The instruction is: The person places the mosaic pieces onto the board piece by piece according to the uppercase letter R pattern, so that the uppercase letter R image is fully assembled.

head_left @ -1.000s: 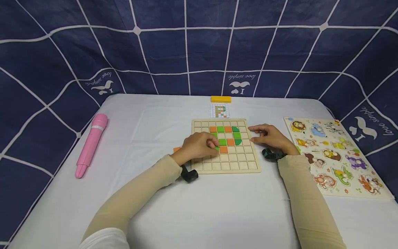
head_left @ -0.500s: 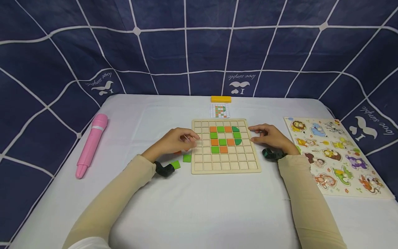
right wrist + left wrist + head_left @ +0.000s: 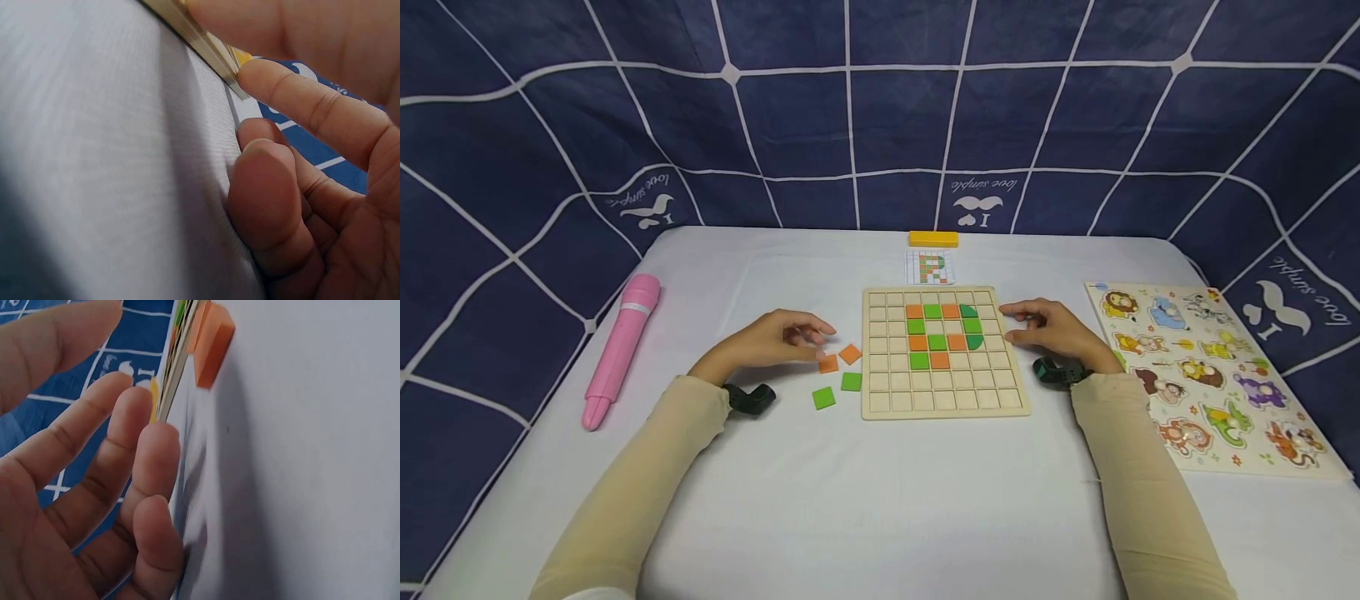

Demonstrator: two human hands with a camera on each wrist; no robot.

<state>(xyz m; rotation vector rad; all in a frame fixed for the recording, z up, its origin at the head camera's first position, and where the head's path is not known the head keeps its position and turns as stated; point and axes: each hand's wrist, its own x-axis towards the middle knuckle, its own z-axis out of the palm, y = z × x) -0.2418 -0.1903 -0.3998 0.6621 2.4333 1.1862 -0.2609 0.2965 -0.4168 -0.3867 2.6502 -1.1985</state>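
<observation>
A wooden grid board [image 3: 942, 383] lies flat on the table, with several orange, light green and dark green tiles set in its squares. To its left are two loose orange tiles [image 3: 850, 354] and two loose light green tiles [image 3: 823, 397]. My left hand [image 3: 775, 337] hovers beside the nearer orange tile; in the left wrist view its fingers [image 3: 156, 456] are spread and hold nothing, near an orange tile [image 3: 214, 347]. At the board's right edge is my right hand [image 3: 1051, 329], index finger and thumb against the rim [image 3: 212, 53], other fingers partly curled.
Behind the board lie a pattern card [image 3: 929, 267] and a yellow block [image 3: 933, 239]. An animal puzzle board [image 3: 1217, 379] occupies the right side, close to the right forearm. A pink microphone-shaped object [image 3: 621, 350] lies at the left. Dark blue checked cloth [image 3: 895, 125] rises behind the table.
My left hand has left the board and moved left to the loose tiles. A light green and an orange tile now show in the board's lower filled row. My right hand stays put.
</observation>
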